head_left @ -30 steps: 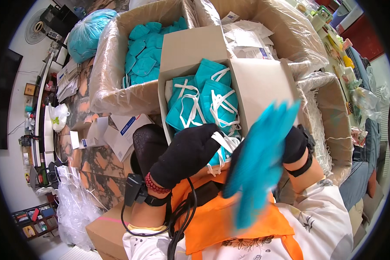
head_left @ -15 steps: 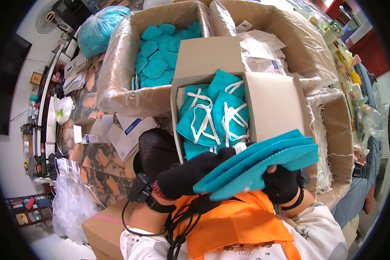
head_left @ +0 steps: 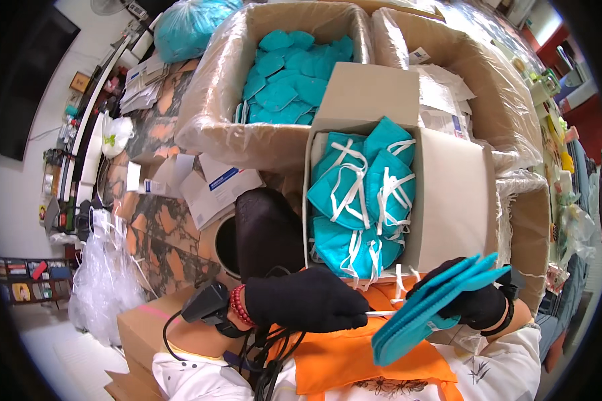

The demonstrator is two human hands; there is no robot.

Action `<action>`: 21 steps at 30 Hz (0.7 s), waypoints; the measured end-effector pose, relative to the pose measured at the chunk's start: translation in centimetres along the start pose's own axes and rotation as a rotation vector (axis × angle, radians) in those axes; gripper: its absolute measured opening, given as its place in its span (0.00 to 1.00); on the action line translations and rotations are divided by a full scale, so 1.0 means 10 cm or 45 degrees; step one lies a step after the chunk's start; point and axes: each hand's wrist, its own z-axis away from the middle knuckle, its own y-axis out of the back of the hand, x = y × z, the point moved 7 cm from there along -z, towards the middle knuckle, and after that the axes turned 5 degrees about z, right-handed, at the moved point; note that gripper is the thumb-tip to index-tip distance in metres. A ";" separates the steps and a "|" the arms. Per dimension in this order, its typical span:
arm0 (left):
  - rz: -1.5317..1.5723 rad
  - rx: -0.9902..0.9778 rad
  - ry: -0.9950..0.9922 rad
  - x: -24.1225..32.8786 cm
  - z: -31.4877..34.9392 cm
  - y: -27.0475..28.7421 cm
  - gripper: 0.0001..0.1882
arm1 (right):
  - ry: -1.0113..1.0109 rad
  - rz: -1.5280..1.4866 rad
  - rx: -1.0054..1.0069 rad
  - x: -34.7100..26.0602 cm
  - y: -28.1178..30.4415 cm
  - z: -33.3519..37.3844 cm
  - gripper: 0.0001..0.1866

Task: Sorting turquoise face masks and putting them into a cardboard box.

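My right hand, in a black glove, is closed around a small stack of flat teal face masks, tilted low over my lap. With the fingertips of my gloved left hand I pinch a white strap that stretches toward the stack. Just beyond both hands stands an open cardboard box, flaps folded out. Inside it lie several teal masks with white straps. Part of the right hand's fingers is hidden by the masks.
Behind stand a large plastic-lined carton of teal mask pieces and another lined carton holding white papers. A third carton is at the right. A dark round bin and a closed brown carton are on the left.
My left hand has come off the masks and moved down, now pinching a strap. The right hand has shifted right with the stack, which is turned more upright. The view has shifted left.
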 end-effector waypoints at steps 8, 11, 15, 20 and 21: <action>0.027 0.026 0.059 -0.02 0.24 0.05 0.09 | 0.193 0.036 0.092 -0.13 0.06 0.03 0.19; -0.009 0.060 0.073 -0.04 0.32 0.05 0.10 | 0.359 0.239 -0.028 -0.17 0.11 0.04 0.22; -0.087 0.160 -0.084 -0.34 0.77 0.25 0.09 | 0.399 0.756 0.789 0.07 1.10 0.77 0.28; 0.380 1.311 0.503 -1.15 1.70 0.81 0.03 | 0.887 0.215 1.047 -0.08 1.37 0.85 0.33; 0.209 1.380 0.493 -1.33 1.83 0.87 0.05 | 0.898 0.241 1.056 -0.06 1.33 0.80 0.33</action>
